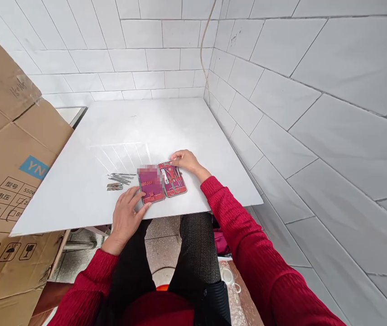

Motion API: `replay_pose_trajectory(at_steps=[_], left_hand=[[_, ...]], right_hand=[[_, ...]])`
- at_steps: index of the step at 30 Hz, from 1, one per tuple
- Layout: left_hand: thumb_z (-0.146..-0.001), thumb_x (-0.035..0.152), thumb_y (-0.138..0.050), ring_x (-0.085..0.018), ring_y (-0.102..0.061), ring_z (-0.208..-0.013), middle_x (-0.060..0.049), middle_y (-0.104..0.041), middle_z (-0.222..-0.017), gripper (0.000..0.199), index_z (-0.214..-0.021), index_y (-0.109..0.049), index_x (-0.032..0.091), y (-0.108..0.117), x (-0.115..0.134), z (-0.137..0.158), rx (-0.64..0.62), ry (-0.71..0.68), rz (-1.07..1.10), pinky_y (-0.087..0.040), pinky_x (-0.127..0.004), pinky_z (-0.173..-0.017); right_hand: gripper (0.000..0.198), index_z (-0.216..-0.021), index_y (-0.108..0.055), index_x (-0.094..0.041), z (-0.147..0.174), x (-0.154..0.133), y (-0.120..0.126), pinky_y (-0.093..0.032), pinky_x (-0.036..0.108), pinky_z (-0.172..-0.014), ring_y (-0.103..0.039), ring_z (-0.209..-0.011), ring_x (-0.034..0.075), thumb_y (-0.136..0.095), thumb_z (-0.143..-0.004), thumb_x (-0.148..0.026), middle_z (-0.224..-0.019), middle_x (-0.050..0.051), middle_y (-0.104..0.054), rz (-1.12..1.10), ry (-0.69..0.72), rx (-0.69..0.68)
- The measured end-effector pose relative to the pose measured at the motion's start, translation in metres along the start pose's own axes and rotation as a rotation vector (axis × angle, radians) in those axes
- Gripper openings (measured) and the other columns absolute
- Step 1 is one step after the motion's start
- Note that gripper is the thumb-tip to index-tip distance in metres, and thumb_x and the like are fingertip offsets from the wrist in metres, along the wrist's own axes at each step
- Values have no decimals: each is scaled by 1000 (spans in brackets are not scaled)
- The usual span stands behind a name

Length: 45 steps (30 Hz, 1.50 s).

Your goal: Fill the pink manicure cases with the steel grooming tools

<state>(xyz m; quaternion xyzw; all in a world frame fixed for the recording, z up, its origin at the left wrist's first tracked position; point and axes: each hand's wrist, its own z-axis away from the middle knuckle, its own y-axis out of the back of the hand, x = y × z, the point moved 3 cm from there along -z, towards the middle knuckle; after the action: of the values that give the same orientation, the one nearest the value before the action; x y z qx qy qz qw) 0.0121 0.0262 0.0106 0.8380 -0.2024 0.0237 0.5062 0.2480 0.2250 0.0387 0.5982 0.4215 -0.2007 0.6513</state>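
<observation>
An open manicure case with a red and purple lining lies near the table's front edge. My left hand holds the case's left half by its lower left corner, thumb at the front edge and fingertips on the rim. At the top of the right half, the fingers of my right hand are pinched together; what they grip is too small to tell. Small scissors and other metal tools sit in that right half. Left of the case lie several slim metal tools and nail clippers. Part of the case is blurred.
The white table meets a tiled wall at the back and another on the right. A large cardboard box stands along the left side. A thin cable hangs down in the back corner.
</observation>
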Motion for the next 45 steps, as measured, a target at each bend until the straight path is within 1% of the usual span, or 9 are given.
replay_pose_trajectory(at_steps=[2,6,12,20,25,29,36,41,45], left_hand=[[-101,59,-45,-32,-58,-129,-13,-63,-140,46,-118,-67,22,0,1,0,-3,8,-7,-45,-50,-111],[-101,59,-46,-32,-57,-131,-13,-61,-144,46,-120,-66,23,-1,4,-1,-17,17,-13,-44,-51,-112],[-101,60,-47,-32,-57,-131,-12,-61,-143,46,-121,-64,22,0,6,-1,-22,12,-3,-43,-51,-113],[-101,59,-46,-33,-56,-133,-13,-60,-144,45,-122,-64,22,0,6,-2,-26,2,-9,-42,-53,-114],[-101,56,-47,-33,-56,-133,-13,-61,-144,44,-122,-64,22,-1,7,-2,-26,-4,-12,-42,-54,-114],[-102,55,-47,-33,-56,-133,-14,-61,-143,43,-122,-64,21,-1,8,-1,-14,-14,-20,-42,-54,-113],[-102,52,-50,-32,-55,-133,-13,-61,-144,40,-123,-63,21,-2,9,0,-11,-16,-25,-43,-52,-113],[-102,51,-50,-32,-54,-135,-13,-60,-145,38,-122,-64,21,0,11,0,-40,-1,-13,-42,-54,-114],[-101,51,-50,-33,-53,-136,-13,-59,-147,38,-121,-64,22,2,13,-1,-54,18,5,-41,-54,-115]], right_hand=[[11,-87,-76,-20,1,-6,-3,-39,23,-66,-60,-79,12,-76,-77,-24,-93,-1,-73,161,2,-33],[7,-84,-74,-20,8,-10,-7,-35,24,-65,-59,-83,14,-72,-85,-26,-98,1,-70,347,41,40],[9,-79,-71,-19,14,-3,5,-35,25,-64,-58,-79,13,-70,-87,-23,-90,0,-69,247,67,104],[4,-81,-72,-20,8,20,18,-42,24,-67,-63,-77,13,-68,-84,-20,-85,-1,-74,-1,-123,244],[10,-81,-72,-20,9,28,19,-41,25,-66,-62,-77,14,-64,-82,-14,-87,0,-74,100,-194,298],[9,-89,-73,-20,14,19,13,-41,26,-69,-61,-82,14,-65,-84,-19,-107,3,-72,192,-110,333],[25,-81,-68,-22,16,0,-4,-36,27,-63,-60,-76,16,-66,-90,-45,-85,0,-71,356,-75,145],[21,-88,-72,-20,13,-10,-11,-38,30,-68,-66,-86,21,-55,-96,-32,-96,9,-74,665,-78,124],[24,-94,-74,-17,5,-17,-18,-39,31,-70,-68,-91,24,-50,-97,-24,-98,14,-75,783,-56,126]])
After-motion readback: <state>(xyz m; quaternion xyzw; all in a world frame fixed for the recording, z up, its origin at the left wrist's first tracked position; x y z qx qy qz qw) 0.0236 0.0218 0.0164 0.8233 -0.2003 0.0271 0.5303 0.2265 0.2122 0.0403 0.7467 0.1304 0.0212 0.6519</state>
